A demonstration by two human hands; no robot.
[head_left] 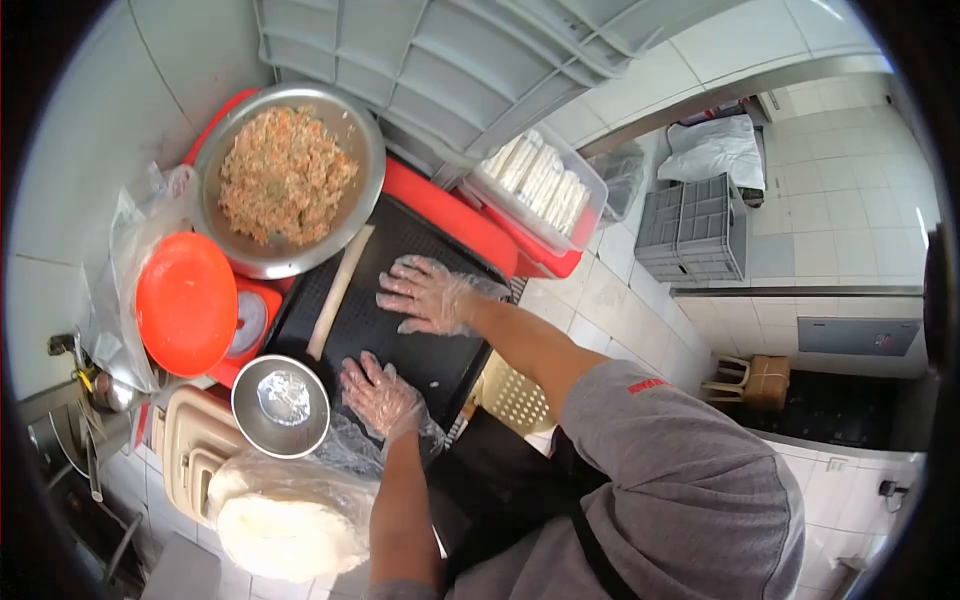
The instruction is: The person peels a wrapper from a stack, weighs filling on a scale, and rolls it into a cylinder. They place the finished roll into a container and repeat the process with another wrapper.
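Observation:
Both of my hands wear clear plastic gloves and rest over a black tray [395,350]. My right hand [430,295] lies flat near the tray's right part, fingers spread, holding nothing. Lower down, my left hand [382,396] is at the tray's near edge, its fingers apart and nothing in them. A long pale roll of dough [341,292] lies along the tray beyond my fingertips, touched by neither hand. Close to my left hand stands a small metal bowl [281,407] with a shiny inside.
A large metal bowl of orange-flecked filling [281,178] is at the upper left. Below it are a red plate [187,304] and a bag of white dough [290,532]. A plastic box of white rolls [540,190] and grey crates [690,230] are to the right.

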